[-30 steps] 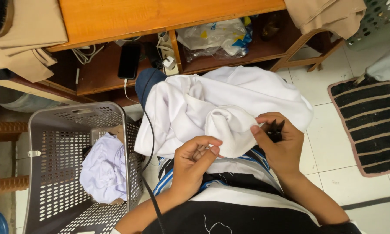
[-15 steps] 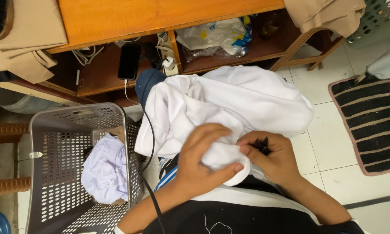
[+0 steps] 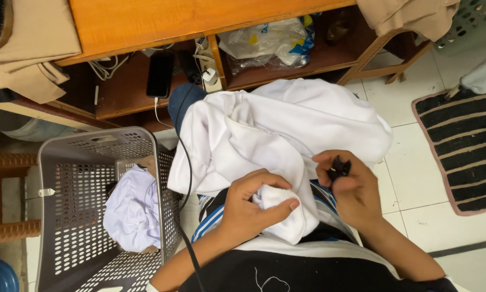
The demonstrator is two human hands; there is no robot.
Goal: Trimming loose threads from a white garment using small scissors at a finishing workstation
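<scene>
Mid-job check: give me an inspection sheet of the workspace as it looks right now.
Surface: lap, covered by the white garment; tiled floor beneath.
Job's things: white garment bunched at one edge; small black tool.
Clutter: grey laundry basket holding a pale cloth; plastic bag on the wooden shelf.
Grippers: left hand grips the garment; right hand pinches the tool.
Cables: black cable across the lap; phone plugged in.
Surroundings: striped mat, brown stool.

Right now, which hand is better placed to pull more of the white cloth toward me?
Probably the left hand: it already grips a bunched fold of the white cloth. The right hand is busy pinching a small black tool.
</scene>
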